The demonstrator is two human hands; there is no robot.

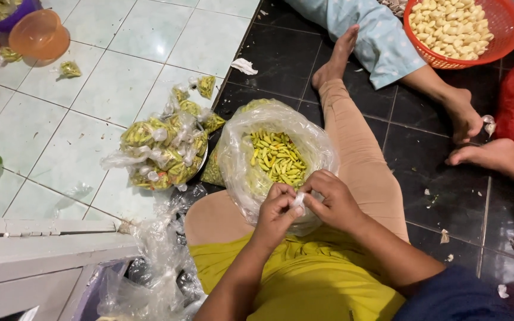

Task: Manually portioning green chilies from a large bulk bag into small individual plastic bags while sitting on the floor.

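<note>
Clad in a yellow-green top (304,285), tan trousers (358,154) down to a bare foot (335,59), and a dark blue sleeve (465,297) at the right arm; forearms bare.

Two hands, the left hand (278,209) and the right hand (330,199), meet at one large clear bag of yellow-green chillies (272,156). One heap of small tied chilli packets (160,148) lies on the floor, too many to count. One red basket of peeled garlic (460,28), one orange bowl (38,34), three bare feet.
</note>
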